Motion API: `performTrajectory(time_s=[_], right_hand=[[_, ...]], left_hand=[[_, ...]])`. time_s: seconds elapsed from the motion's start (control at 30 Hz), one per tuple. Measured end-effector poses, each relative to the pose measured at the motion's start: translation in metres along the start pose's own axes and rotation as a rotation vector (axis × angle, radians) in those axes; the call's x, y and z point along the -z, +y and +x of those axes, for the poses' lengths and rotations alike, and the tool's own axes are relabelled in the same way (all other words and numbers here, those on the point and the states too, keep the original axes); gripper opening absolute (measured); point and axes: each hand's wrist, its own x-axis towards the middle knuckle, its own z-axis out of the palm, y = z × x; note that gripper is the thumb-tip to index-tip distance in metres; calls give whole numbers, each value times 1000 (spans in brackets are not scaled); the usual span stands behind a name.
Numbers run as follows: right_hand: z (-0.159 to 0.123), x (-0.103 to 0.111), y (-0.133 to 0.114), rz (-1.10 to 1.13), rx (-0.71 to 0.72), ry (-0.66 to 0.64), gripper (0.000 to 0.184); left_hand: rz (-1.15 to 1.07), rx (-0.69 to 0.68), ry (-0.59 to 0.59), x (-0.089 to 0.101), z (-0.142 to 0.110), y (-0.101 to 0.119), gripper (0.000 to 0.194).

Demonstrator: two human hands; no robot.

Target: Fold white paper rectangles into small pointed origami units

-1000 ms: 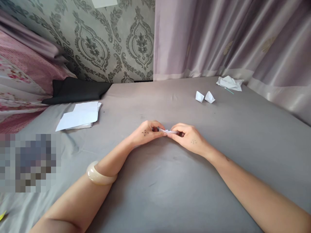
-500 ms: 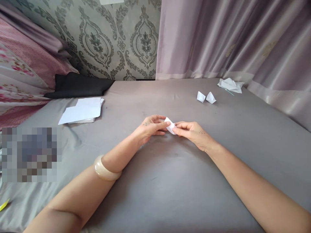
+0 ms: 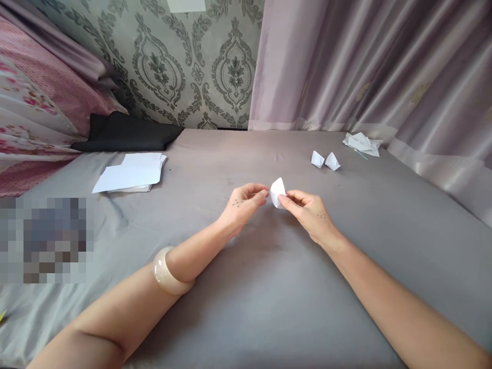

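Note:
A small folded white paper piece (image 3: 277, 193) with a pointed top stands in the grip of my right hand (image 3: 307, 212), pinched between thumb and fingers. My left hand (image 3: 243, 206) is just left of that paper, with a narrow gap between its fingertips and the edge. Its fingers are stretched out, thumb close to them, and nothing shows in them. Beyond my right hand, two similar folded paper shapes (image 3: 317, 159) sit side by side on the grey cloth (image 3: 246, 287).
At the left lies a stack of white paper sheets (image 3: 130, 171), with black fabric (image 3: 130, 134) behind it. More loose white papers (image 3: 362, 143) and a thin greenish stick (image 3: 360, 154) are at the far right. Curtains (image 3: 307, 66) and a patterned wall (image 3: 200, 61) border the back.
My left hand has come off the folded paper. My right hand keeps hold of it and has turned it more upright, slightly to the right. The view has shifted a little.

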Motion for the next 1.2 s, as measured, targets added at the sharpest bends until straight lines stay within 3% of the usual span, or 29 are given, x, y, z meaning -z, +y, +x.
performTrajectory(time_s=[0.1,0.23,0.73,1.2], right_hand=[[2,0,3,14,12,37,32],[1,-2,6,10,62,11,32],[0,-3,5,-22,116,15,24],[-1,-2,7,67,132,-62,26]], left_hand=[[77,1,7,-2,-2,0,18],[17,-34,-33,-5,-2,-2,21],[40,-54,20,-8,-4,0,22],[25,-132,-20,-11,-6,-2,26]])
